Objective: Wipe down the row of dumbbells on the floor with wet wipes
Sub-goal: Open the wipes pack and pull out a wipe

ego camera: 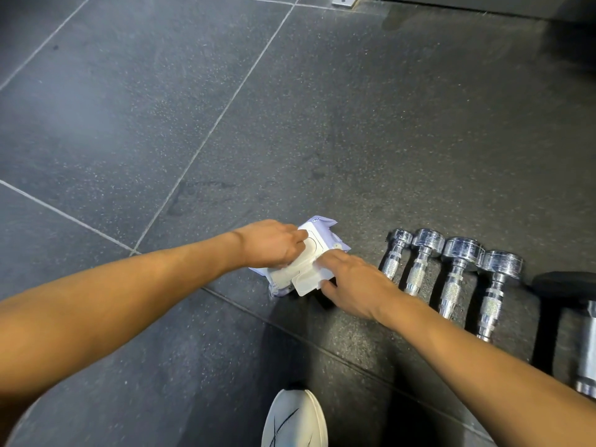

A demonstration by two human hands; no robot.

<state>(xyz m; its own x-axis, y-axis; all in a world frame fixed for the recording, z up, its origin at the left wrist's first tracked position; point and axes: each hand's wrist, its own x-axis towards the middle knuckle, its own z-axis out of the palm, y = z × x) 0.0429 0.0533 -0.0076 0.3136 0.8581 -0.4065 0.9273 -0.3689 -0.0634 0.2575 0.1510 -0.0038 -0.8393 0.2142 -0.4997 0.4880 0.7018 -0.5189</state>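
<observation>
Just left of the chrome dumbbells point(451, 285), the left hand point(271, 243) grips a pack of wet wipes point(319, 229), the right hand point(354, 285) pinches its white lid point(304, 283); no wipe out, wiping apparently unstarted.

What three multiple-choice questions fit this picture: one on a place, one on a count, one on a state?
1. Where does the wipes pack lie? A) left of the chrome dumbbells B) on them C) right of them
2. How many small chrome dumbbells lie side by side? A) two B) four C) six
3. How many hands touch the pack? A) none B) one C) two
Answers: 1 A: it lies left of the row. 2 B: four lie parallel. 3 C: the left hand and right hand both hold it.
</observation>
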